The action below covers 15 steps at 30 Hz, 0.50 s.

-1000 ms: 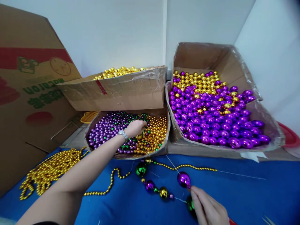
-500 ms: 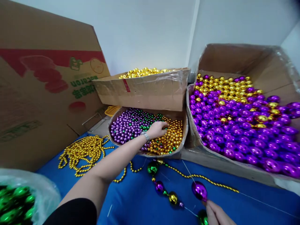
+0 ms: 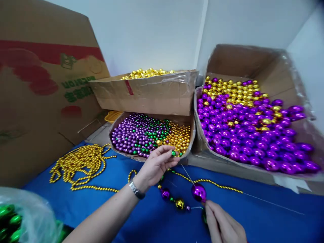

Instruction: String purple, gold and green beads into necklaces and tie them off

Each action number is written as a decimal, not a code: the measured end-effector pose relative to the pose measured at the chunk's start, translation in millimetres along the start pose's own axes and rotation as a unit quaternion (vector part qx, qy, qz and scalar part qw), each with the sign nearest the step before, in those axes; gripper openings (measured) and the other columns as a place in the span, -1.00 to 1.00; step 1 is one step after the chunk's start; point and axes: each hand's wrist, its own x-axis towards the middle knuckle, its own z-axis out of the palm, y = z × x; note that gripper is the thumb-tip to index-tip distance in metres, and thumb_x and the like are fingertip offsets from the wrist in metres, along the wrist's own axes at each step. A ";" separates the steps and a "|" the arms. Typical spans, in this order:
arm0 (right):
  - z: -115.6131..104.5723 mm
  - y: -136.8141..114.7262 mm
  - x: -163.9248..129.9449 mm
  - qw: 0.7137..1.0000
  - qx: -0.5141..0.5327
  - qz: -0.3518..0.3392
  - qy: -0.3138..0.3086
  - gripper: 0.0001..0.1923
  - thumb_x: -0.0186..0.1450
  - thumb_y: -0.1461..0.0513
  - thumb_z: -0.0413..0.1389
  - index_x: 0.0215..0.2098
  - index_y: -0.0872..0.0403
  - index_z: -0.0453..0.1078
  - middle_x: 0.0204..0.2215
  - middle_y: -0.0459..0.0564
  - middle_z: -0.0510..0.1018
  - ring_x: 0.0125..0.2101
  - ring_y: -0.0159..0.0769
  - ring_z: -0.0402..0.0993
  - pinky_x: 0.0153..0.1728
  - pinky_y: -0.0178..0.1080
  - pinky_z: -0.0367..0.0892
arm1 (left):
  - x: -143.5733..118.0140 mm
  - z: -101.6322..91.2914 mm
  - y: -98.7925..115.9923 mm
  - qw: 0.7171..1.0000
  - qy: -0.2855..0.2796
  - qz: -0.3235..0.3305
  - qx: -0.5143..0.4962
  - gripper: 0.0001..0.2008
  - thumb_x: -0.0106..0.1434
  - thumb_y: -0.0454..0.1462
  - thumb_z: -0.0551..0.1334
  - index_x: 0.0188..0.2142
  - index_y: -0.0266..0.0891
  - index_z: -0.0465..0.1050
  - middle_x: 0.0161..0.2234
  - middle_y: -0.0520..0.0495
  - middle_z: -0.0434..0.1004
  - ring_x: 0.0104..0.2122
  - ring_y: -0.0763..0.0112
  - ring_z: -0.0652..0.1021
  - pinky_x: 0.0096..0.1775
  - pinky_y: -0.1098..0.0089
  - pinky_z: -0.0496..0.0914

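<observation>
My left hand is just in front of the low cardboard box of small beads, thumb and fingertips pinched on a small green bead. My right hand, at the lower right, pinches a beaded string right below a large purple bead. From that bead a thin thread runs up and left. On the blue cloth between the hands lies the strung part, with a purple bead, a gold bead and smaller ones. A dark green bead is partly hidden behind my right fingers.
The low box holds small purple, green and gold beads. Another box of gold beads stands behind it. Large purple and gold beads fill a box at right. Gold bead strands and a bag of green beads are at left.
My left hand has come out of the gold beads in the low box, back toward me, with a small green bead at its fingertips. My right hand keeps its pinch below the purple bead.
</observation>
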 end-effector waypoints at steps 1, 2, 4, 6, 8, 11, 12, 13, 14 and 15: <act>-0.2 0.9 0.7 1.000 0.009 -0.004 -0.001 -0.81 0.33 0.28 0.01 -0.16 0.16 0.41 -0.36 0.07 0.61 -0.39 -0.27 0.59 -0.35 -0.37 0.48 | -0.9 0.7 -2.1 1.000 0.002 -0.011 -0.006 -0.81 0.19 -0.30 0.26 -0.18 -0.26 0.39 -0.29 -0.08 0.54 -0.28 0.39 0.59 -0.25 0.45 0.47; -0.5 1.3 1.7 1.000 0.012 -0.006 -0.004 -0.82 0.32 0.31 0.01 -0.15 0.17 0.40 -0.37 0.07 0.60 -0.41 -0.29 0.58 -0.37 -0.38 0.48 | -1.3 1.4 -4.1 1.000 -0.001 -0.020 -0.009 -0.81 0.20 -0.31 0.26 -0.17 -0.26 0.39 -0.31 -0.08 0.55 -0.28 0.38 0.59 -0.23 0.43 0.47; -1.7 0.4 4.0 1.000 0.006 0.000 -0.011 -0.82 0.31 0.33 0.01 -0.15 0.17 0.38 -0.37 0.07 0.60 -0.41 -0.31 0.58 -0.38 -0.38 0.47 | -1.7 3.0 -7.8 0.999 -0.008 -0.034 -0.014 -0.81 0.19 -0.32 0.26 -0.18 -0.27 0.41 -0.32 -0.09 0.55 -0.28 0.37 0.59 -0.20 0.39 0.47; -3.5 -2.4 6.3 1.000 -0.001 0.005 -0.015 -0.82 0.32 0.34 0.00 -0.15 0.18 0.38 -0.37 0.07 0.60 -0.41 -0.30 0.58 -0.38 -0.37 0.47 | -1.9 5.0 -10.7 0.999 -0.010 -0.043 -0.023 -0.82 0.17 -0.33 0.28 -0.20 -0.28 0.42 -0.33 -0.07 0.54 -0.28 0.38 0.58 -0.20 0.40 0.47; -5.3 -6.1 9.0 1.000 -0.004 0.008 -0.017 -0.82 0.33 0.34 -0.02 -0.16 0.18 0.38 -0.38 0.07 0.60 -0.42 -0.30 0.57 -0.38 -0.36 0.47 | -1.9 6.8 -12.5 0.998 -0.007 -0.050 -0.031 -0.83 0.15 -0.34 0.30 -0.23 -0.28 0.42 -0.35 -0.05 0.54 -0.30 0.39 0.58 -0.22 0.42 0.47; -6.3 -11.4 14.3 1.000 0.001 0.009 0.005 -0.80 0.33 0.35 -0.06 -0.19 0.18 0.39 -0.41 0.07 0.59 -0.45 -0.31 0.56 -0.41 -0.35 0.46 | -1.7 8.0 -13.8 0.998 -0.006 -0.053 -0.044 -0.82 0.12 -0.36 0.32 -0.26 -0.28 0.41 -0.37 -0.03 0.52 -0.33 0.43 0.58 -0.24 0.45 0.47; -6.2 -12.8 16.2 1.000 0.003 0.008 0.015 -0.80 0.33 0.35 -0.06 -0.20 0.18 0.39 -0.42 0.07 0.59 -0.46 -0.31 0.56 -0.42 -0.35 0.46 | -1.7 8.0 -14.2 0.997 -0.006 -0.053 -0.049 -0.82 0.11 -0.37 0.33 -0.27 -0.27 0.41 -0.36 -0.02 0.52 -0.33 0.43 0.58 -0.24 0.45 0.47; -6.0 -14.0 18.0 1.000 0.004 0.008 0.021 -0.80 0.33 0.35 -0.07 -0.21 0.18 0.39 -0.43 0.06 0.59 -0.47 -0.31 0.56 -0.43 -0.34 0.45 | -1.7 8.0 -14.7 0.997 -0.007 -0.051 -0.053 -0.82 0.11 -0.38 0.33 -0.27 -0.27 0.40 -0.36 -0.02 0.52 -0.32 0.44 0.58 -0.24 0.46 0.47; -5.6 -14.8 19.6 1.000 0.005 0.010 0.024 -0.80 0.33 0.35 -0.07 -0.22 0.18 0.40 -0.44 0.06 0.59 -0.48 -0.31 0.56 -0.43 -0.34 0.45 | -1.7 7.9 -15.2 0.997 -0.008 -0.048 -0.056 -0.82 0.11 -0.39 0.33 -0.28 -0.27 0.40 -0.35 -0.02 0.52 -0.32 0.44 0.58 -0.23 0.46 0.46; -5.3 -15.3 20.8 1.000 0.005 0.011 0.025 -0.80 0.33 0.35 -0.07 -0.23 0.18 0.40 -0.45 0.06 0.59 -0.49 -0.31 0.55 -0.43 -0.34 0.45 | -1.7 8.0 -15.8 0.997 -0.010 -0.045 -0.058 -0.82 0.11 -0.40 0.33 -0.28 -0.27 0.39 -0.34 -0.02 0.52 -0.31 0.44 0.58 -0.23 0.46 0.46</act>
